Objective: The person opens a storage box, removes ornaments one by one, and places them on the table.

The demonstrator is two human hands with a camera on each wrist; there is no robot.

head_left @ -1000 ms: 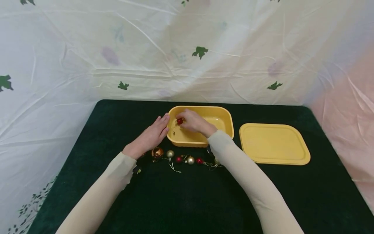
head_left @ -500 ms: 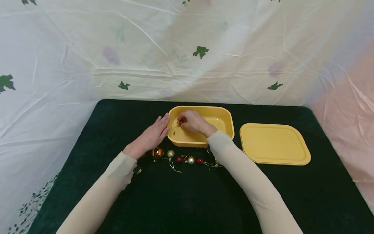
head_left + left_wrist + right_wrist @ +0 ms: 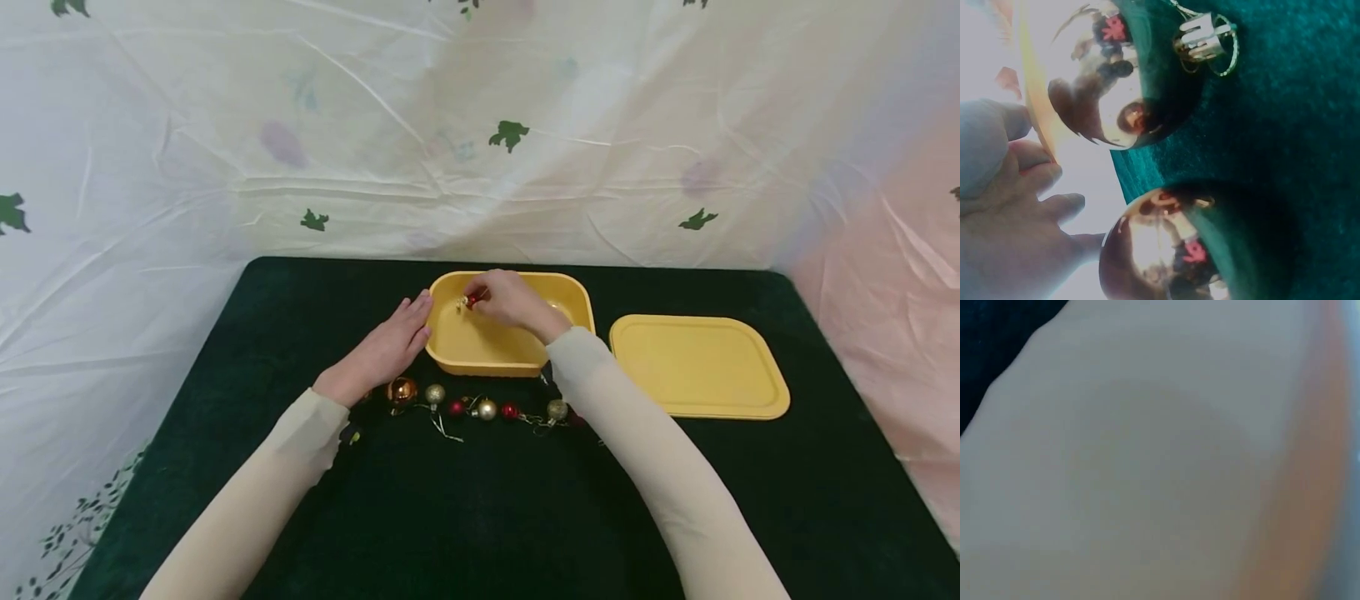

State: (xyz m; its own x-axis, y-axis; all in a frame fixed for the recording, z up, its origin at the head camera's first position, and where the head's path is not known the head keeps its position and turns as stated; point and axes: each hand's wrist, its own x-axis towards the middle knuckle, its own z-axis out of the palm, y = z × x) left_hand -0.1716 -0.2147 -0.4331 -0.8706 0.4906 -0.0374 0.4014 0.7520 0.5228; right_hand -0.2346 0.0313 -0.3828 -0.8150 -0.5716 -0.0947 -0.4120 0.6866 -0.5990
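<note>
In the head view my right hand (image 3: 517,302) pinches a small red bauble (image 3: 471,301) with a gold cap, inside the yellow container (image 3: 486,367). My left hand (image 3: 384,346) rests against the container's left wall, fingers straight. On the near side, a row of baubles lies on the table: a copper one (image 3: 402,391), a glittery gold one (image 3: 435,393), and several small red and gold ones with cords. Two shiny copper baubles, an upper one (image 3: 1104,81) and a lower one (image 3: 1154,256), fill the left wrist view. Pale blur covers most of the right wrist view.
A flat yellow lid (image 3: 699,367) lies to the right of the container. Dark green cloth covers the table (image 3: 480,517), and a pale patterned curtain (image 3: 420,125) hangs behind it. My right sleeve hides the row's right end.
My right hand has risen and shifted slightly right, carrying the red bauble up from the container's left part. My left hand stays at the container's wall.
</note>
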